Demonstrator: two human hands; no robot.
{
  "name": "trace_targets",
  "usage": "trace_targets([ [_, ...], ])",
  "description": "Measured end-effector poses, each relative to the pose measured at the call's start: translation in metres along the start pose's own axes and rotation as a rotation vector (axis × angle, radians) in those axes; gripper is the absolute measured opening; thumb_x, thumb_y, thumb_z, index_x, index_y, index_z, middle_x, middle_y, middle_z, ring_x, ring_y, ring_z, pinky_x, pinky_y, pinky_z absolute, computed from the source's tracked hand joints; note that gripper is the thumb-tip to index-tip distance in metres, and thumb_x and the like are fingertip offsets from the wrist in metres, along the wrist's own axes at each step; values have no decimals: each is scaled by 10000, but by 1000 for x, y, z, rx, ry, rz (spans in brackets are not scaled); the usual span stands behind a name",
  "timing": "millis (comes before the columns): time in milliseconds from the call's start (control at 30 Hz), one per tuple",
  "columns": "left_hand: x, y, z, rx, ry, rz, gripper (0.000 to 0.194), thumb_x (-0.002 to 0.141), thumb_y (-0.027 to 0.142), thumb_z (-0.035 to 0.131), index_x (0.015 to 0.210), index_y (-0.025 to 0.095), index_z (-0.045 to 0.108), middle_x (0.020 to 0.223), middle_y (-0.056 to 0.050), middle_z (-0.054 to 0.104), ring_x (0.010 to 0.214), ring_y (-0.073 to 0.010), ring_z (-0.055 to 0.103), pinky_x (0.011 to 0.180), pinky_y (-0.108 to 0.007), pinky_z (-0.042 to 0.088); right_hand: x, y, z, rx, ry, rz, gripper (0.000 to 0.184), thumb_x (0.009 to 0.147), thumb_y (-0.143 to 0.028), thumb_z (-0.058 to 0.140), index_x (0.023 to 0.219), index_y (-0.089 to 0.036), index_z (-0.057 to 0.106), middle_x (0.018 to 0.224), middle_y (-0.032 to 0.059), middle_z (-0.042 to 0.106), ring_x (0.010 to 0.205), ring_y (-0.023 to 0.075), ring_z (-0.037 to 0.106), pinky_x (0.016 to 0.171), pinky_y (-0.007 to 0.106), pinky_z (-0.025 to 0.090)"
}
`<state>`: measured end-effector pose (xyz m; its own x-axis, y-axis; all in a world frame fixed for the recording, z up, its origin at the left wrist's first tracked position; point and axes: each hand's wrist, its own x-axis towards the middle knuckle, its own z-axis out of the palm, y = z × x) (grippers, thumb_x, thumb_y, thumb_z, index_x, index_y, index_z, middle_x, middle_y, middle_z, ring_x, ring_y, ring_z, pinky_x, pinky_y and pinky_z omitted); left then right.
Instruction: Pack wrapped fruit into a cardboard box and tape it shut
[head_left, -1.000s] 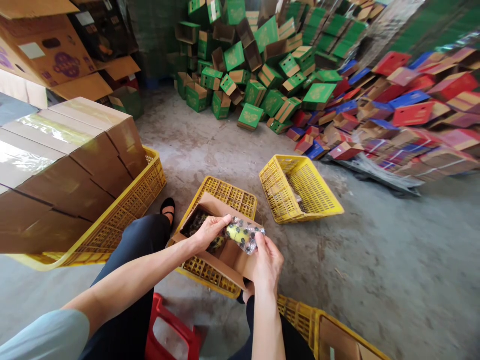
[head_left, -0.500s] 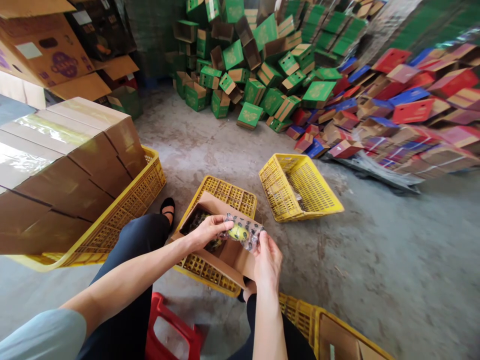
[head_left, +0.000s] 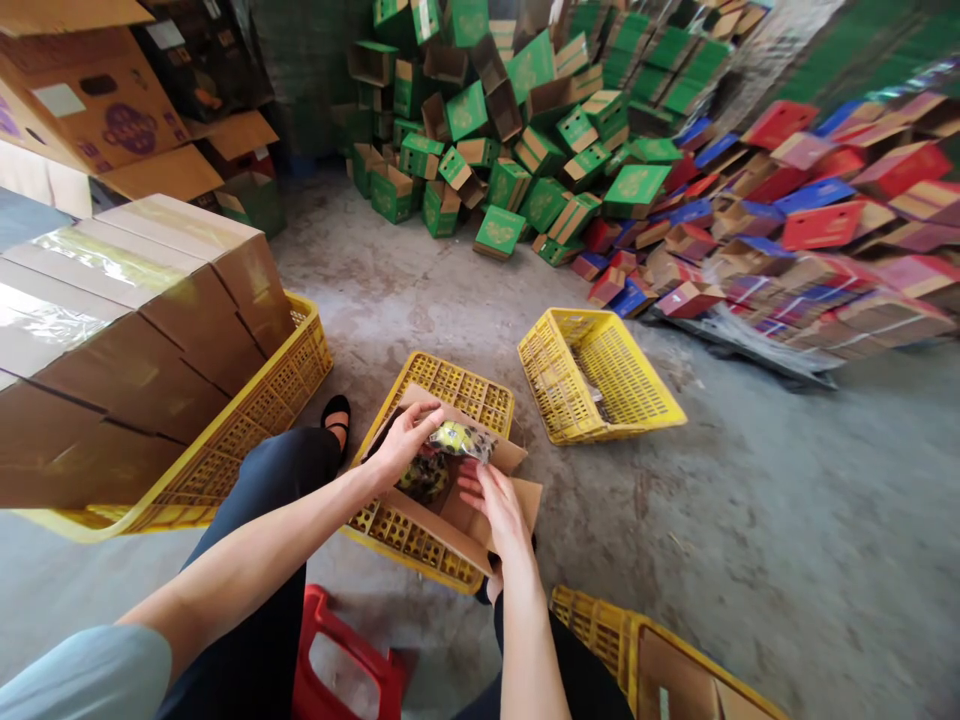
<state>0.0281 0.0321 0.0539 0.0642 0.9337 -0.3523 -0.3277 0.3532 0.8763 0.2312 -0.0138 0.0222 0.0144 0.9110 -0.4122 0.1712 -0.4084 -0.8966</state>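
Note:
A yellow-green fruit in clear, dark-spotted plastic wrap is held over an open cardboard box. My left hand is closed on the left end of the wrapped fruit. Just below its right end is my right hand, open with its fingers apart; whether the fingertips touch the wrap I cannot tell. Inside the box lie more wrapped fruits, partly covered by my left hand. The box rests on a yellow plastic crate between my legs.
A large yellow crate of taped cartons stands left. Ahead is another yellow crate. A red stool shows below, with a crate holding cardboard at lower right. Green boxes and red-blue boxes are heaped behind.
The wrapped fruit has moved left and slightly up, lower edge over the box. My right hand has let go of the wrap's right end, moved left and spread its fingers.

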Motion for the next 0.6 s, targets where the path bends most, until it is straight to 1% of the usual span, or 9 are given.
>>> trace_targets([
  [67,0,3,-1,-19,8,1,726,786,628,789,1340,190,623,954,-43,712,761,-148,660,610,-214,522,5,8,3,-157,-61,-16,467,914,-566,545,1205,-237,703,1289,120,718,1106,281,728,860,450,633],
  [133,-1,6,-2,-18,4,-8,718,784,617,795,1337,190,628,934,-39,714,757,-150,661,611,-214,523,12,16,5,-299,-101,-40,433,898,-437,591,1279,-254,684,1395,102,666,1280,288,638,1042,497,547],
  [200,-1,7,-3,-13,-3,-17,715,782,612,800,1329,183,634,915,-40,717,758,-157,663,608,-216,521,19,23,8,-380,-125,-53,526,859,-323,629,1379,-249,633,1492,93,593,1426,280,509,1206,502,382],
  [233,0,7,-3,-10,-4,-20,713,782,615,799,1323,180,637,903,-40,716,755,-159,662,604,-216,519,22,26,10,-413,-141,-54,589,848,-283,628,1434,-242,591,1531,91,555,1468,272,457,1246,493,313],
  [267,0,6,-4,-8,-4,-20,709,784,618,796,1317,178,641,895,-40,714,753,-159,661,601,-214,517,25,28,12,-440,-159,-51,643,844,-256,618,1482,-236,545,1560,92,522,1490,265,425,1264,486,274],
  [400,0,5,-6,16,2,-22,672,803,619,778,1291,175,652,925,-47,708,782,-159,661,601,-208,514,33,32,18,-526,-222,-40,728,859,-225,577,1570,-206,425,1597,117,470,1510,269,391,1262,484,263],
  [467,-1,6,-6,24,1,-28,650,812,606,774,1280,171,656,956,-53,708,799,-161,663,610,-211,516,35,33,19,-552,-240,-44,733,864,-211,558,1580,-188,401,1536,137,541,1475,277,442,1242,492,296],
  [533,-2,8,-5,20,-2,-37,628,809,588,784,1262,172,662,953,-50,709,795,-161,665,617,-215,515,35,33,18,-574,-243,-60,719,868,-190,533,1575,-209,402,1450,126,618,1420,275,507,1219,501,328],
  [600,-3,10,-4,14,-12,-41,613,798,571,800,1246,174,667,923,-40,710,776,-158,664,617,-217,510,35,35,17,-596,-236,-83,681,858,-171,534,1531,-241,462,1454,104,611,1422,273,498,1222,504,317],
])
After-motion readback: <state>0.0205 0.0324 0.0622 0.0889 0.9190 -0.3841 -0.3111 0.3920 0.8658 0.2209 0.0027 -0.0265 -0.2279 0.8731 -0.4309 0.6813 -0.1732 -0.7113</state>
